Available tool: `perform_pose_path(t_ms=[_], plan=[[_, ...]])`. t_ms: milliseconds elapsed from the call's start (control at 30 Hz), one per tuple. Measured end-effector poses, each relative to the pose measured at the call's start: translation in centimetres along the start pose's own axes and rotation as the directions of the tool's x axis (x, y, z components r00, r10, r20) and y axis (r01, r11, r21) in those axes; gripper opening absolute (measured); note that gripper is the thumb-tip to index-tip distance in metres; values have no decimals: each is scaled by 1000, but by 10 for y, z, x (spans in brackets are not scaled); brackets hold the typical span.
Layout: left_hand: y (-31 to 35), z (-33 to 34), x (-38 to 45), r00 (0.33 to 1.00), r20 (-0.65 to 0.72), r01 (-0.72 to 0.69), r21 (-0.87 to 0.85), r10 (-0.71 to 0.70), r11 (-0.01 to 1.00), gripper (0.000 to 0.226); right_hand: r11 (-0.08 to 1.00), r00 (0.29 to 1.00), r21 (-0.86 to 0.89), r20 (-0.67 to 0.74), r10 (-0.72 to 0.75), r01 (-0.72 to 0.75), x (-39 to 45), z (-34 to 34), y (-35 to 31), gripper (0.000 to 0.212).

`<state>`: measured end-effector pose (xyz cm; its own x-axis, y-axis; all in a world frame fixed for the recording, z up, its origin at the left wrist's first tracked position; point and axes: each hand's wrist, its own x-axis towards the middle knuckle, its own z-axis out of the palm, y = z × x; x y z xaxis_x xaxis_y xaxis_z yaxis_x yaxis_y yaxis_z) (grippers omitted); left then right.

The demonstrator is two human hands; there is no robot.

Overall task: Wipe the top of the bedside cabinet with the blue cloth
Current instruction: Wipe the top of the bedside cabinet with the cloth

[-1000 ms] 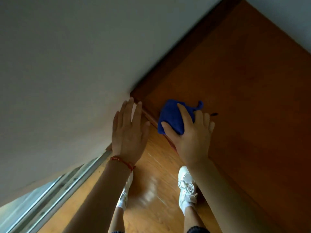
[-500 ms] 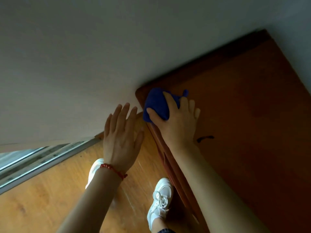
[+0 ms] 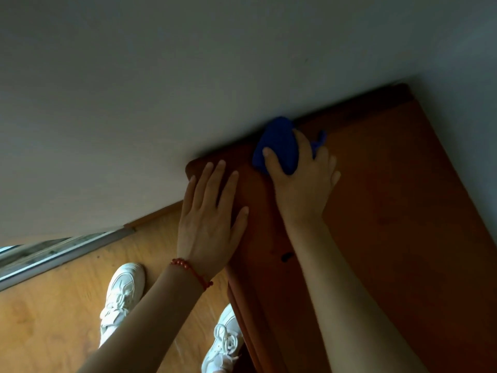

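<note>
The bedside cabinet top (image 3: 398, 211) is a dark reddish-brown wooden surface that fills the right half of the view. My right hand (image 3: 301, 184) presses the bunched blue cloth (image 3: 277, 144) onto the top, right at its back edge against the wall. A small corner of the cloth sticks out past my fingers. My left hand (image 3: 209, 222) lies flat with fingers spread on the near left corner of the top, a red bead bracelet on its wrist.
A pale wall (image 3: 188, 90) runs along the back of the cabinet. A small dark mark (image 3: 286, 257) sits on the top near my right forearm. Below are a light wooden floor (image 3: 53, 319), my white shoes and a metal door track (image 3: 61, 254).
My right hand has slid the cloth from the cabinet's left corner along the back edge toward the right. My left hand has moved from beside the cabinet onto its corner.
</note>
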<state>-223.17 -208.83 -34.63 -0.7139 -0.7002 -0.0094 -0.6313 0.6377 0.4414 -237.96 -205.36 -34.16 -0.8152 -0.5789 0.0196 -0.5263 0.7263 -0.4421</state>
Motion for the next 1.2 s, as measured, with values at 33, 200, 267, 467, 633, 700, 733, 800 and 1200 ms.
perform_pose_path(t_ms=[33,200,267,467,633,700,733,800,1200], plan=[[3,3,1,1000,8,13,2,-13,1000,59,1000,1000,-3,2,-4,4,-13,-1,0,61],[4,8,-1,1000,10,26,9,-26,1000,59,988,994,-105,-4,-113,112,-24,-12,12,61],[5,7,0,1000,12,18,41,-19,999,60,998,999,-59,-23,-28,27,13,-11,14,59],[36,8,21,1000,16,-18,37,18,999,60,997,998,-79,-60,-13,8,-11,-22,36,60],[51,19,43,992,113,-69,81,60,994,61,996,998,-94,-65,-8,2,42,-27,44,59],[49,23,43,989,137,-72,99,58,992,61,998,996,-52,-83,40,-44,62,-26,47,59],[48,23,42,988,140,-75,97,61,992,61,997,994,-49,-99,49,-54,57,-25,50,59],[48,23,43,989,133,-72,104,58,992,61,997,993,-58,-111,49,-56,30,-30,56,60],[97,33,80,979,134,-167,91,154,982,63,989,984,-69,-133,117,-127,55,-47,91,59]])
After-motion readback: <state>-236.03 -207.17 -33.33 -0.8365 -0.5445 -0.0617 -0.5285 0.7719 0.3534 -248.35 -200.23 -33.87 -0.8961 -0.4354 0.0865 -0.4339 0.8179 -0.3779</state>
